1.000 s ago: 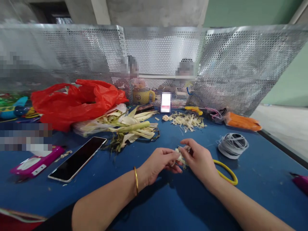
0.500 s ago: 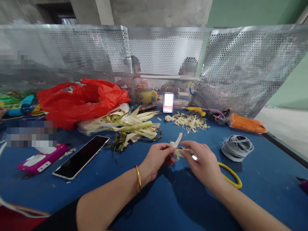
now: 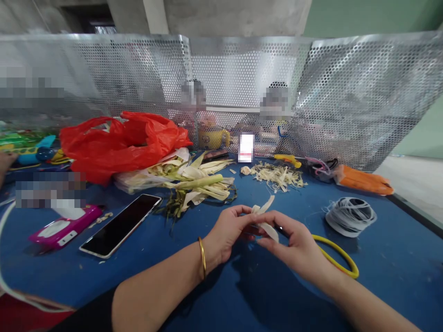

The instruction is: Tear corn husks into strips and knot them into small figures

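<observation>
My left hand [image 3: 230,230], with a gold bangle at the wrist, is closed in a pinch on a pale strip of dried corn husk [image 3: 271,232]. One end of the strip sticks up above the fingers. My right hand [image 3: 296,237] pinches the lower, curled part between thumb and fingers, touching the left fingertips. Behind the right hand, a yellow loop [image 3: 341,260] lies on the blue table [image 3: 207,299]. A small shiny bit shows beside the right fingers; whether it belongs to the loop is hidden.
Corn husks [image 3: 204,182], husk scraps [image 3: 280,175] and a red plastic bag [image 3: 121,147] lie beyond my hands. A phone [image 3: 121,226] and purple device [image 3: 65,226] are left; a string spool [image 3: 350,216] and orange packet [image 3: 363,180] right. A perforated metal screen [image 3: 242,69] stands behind.
My right hand has shifted its fingers over the husk strip, and the strip's lower part now curls down between them. The view has turned slightly left.
</observation>
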Available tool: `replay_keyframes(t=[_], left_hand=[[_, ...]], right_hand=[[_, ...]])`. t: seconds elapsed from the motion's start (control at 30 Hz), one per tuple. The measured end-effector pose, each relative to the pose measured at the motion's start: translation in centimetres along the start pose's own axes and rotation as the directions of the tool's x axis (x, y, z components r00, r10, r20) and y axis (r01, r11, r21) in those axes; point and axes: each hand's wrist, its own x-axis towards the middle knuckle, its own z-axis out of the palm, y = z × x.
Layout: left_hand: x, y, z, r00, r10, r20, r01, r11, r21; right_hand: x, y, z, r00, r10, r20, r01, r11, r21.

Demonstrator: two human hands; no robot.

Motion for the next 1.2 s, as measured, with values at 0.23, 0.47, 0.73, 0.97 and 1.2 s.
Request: replay_keyframes(t=[0.23,0.47,0.73,0.97,1.2], left_hand=[[0.0,-0.4,0.1,0.993,0.119,0.007,-0.119,0.986,0.115],[-0.1,-0.7,0.3,0.978,0.199,0.071,-0.206,0.971,0.118],[-0.1,-0.8,0.2,0.976,0.177,0.126,-0.189,0.978,0.084],[-0.2,-0.5,0.3,0.983,0.114,0.141,-0.118,0.993,0.018],[-0.2,-0.4,0.3,0.990,0.085,0.113,-0.089,0.995,0.039]], right_hand=[[-0.1,0.8,-0.2,0.979,-0.179,-0.095,0.165,0.977,-0.137],[0.2,1.7,0.1,0.978,-0.091,-0.188,0.062,0.986,-0.152],[0.3,1.7,0.1,0.983,-0.017,-0.184,-0.014,0.987,-0.162],[0.2,1.6,0.2,0.978,0.000,-0.209,-0.031,0.989,-0.142],[0.1,1.8,0.2,0.975,-0.025,-0.222,-0.002,0.993,-0.119]])
